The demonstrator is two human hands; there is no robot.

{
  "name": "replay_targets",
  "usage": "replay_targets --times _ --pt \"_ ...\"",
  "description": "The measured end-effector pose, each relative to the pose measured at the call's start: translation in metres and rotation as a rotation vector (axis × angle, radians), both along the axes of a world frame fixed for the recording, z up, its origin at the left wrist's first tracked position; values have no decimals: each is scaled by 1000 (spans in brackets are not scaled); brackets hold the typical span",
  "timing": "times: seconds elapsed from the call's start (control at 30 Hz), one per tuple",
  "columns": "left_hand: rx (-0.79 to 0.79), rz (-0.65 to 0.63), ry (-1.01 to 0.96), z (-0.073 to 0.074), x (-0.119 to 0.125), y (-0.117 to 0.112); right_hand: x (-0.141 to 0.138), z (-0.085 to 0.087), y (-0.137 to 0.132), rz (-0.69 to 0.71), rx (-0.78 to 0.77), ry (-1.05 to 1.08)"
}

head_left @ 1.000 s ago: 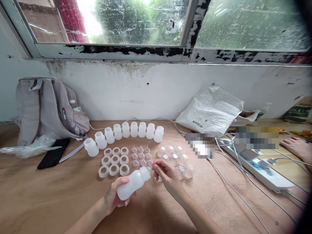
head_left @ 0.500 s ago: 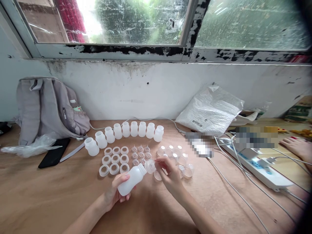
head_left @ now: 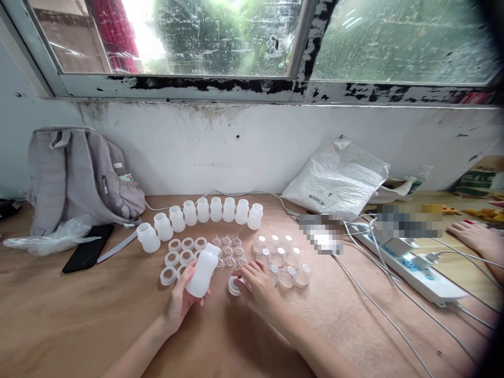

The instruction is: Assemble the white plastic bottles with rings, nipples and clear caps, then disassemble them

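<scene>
My left hand (head_left: 178, 302) is wrapped round a small white plastic bottle (head_left: 202, 271), held nearly upright with its open neck up. My right hand (head_left: 256, 286) rests low on the wooden table (head_left: 79, 315), fingers pinched on a clear ring-shaped cap (head_left: 234, 285) that touches the tabletop. Behind the hands lie white screw rings (head_left: 187, 244), small clear nipples (head_left: 227, 242) and clear domed caps (head_left: 283, 258). A curved row of several white bottles (head_left: 216, 209) stands further back.
A grey backpack (head_left: 74, 176) leans on the wall at left, with a black phone (head_left: 87, 255) and crumpled plastic (head_left: 51, 239) beside it. A white plastic bag (head_left: 337, 178), a power strip (head_left: 417, 273) with cables and another person's hand (head_left: 478, 239) are at right.
The left hand tipped the bottle from slanted to nearly upright and moved it left. The right hand took the clear cap off the bottle's mouth and lowered it to the table.
</scene>
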State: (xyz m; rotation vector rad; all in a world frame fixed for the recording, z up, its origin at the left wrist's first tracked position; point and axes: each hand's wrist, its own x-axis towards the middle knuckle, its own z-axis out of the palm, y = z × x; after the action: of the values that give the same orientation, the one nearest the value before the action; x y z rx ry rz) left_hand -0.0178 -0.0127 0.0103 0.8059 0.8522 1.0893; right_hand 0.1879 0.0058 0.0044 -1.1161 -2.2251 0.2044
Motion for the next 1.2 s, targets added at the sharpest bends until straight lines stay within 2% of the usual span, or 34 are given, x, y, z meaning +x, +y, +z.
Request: replay_targets --times 0.07,0.23,0.33,0.5,0.57,0.7,0.83,0.9,0.97,1.1,1.2 --pt "94 10 128 -3 1 -2 0 2 0 -14 32 58" --pt "442 56 690 -6 5 -10 2 12 -1 -59 72 267" --pt "585 27 872 -6 6 -14 -1 14 -2 -44 57 275" --pt "721 84 947 -13 5 -12 -4 13 -4 -22 68 348" --pt "719 132 943 -16 5 -9 -1 15 -3 -47 173 394" --pt "734 192 963 -22 4 -4 21 23 10 -254 503 418" --pt "795 176 994 -23 2 -1 54 32 38 -432 627 385" --pt "828 163 1003 -21 2 -1 70 35 55 -514 623 361" --pt "854 145 1015 -20 1 -2 83 35 73 -560 537 285" --pt "897 116 1030 -20 0 -3 97 30 108 -545 303 90" --pt "934 108 1030 -20 0 -3 99 24 125 -502 234 34"
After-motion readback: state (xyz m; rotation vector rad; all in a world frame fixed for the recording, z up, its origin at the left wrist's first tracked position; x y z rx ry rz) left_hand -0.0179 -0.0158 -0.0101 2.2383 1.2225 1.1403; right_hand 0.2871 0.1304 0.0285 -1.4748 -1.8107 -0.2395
